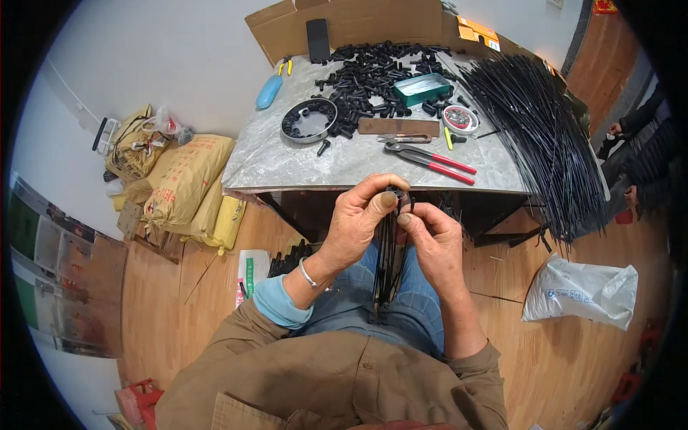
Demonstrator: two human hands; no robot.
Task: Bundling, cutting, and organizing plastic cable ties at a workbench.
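1. Far left, low: yellow sacks (190, 179), at least three, heavily overlapped, exact number impossible to tell.
2. Beside the left wrist: one cluster of dark rods (290, 259), lower part hidden by the forearm.
3. On the bench (244, 161), left side: one blue case (269, 92), purpose unclear; one round tray (309, 140) of small black rings, too bunched to count; one dark phone (317, 41).
4. Farther in: black bolts (365, 79), scores of them, too tangled to count.
5. Left hand (367, 211): grip closed around one black piece (392, 190), mostly covered by thumb and fingers, above the lap.
6. Below it: several black strands (385, 261), hanging together, lower ends lost against the clothing.
7. Right hand (433, 240): thumb and forefinger pinched on the strands near the top, exact contact hidden.
8. Beyond the hands: one green box (424, 96), one pair of snips (405, 137), one pair of red-handled pliers (433, 161), one small dish (462, 132), its bits too small to identify.
9. Right: one heap of long black strips (534, 125), uncountable; one white sack (582, 292); dark-clothed figure (648, 158), cut off by the rim.
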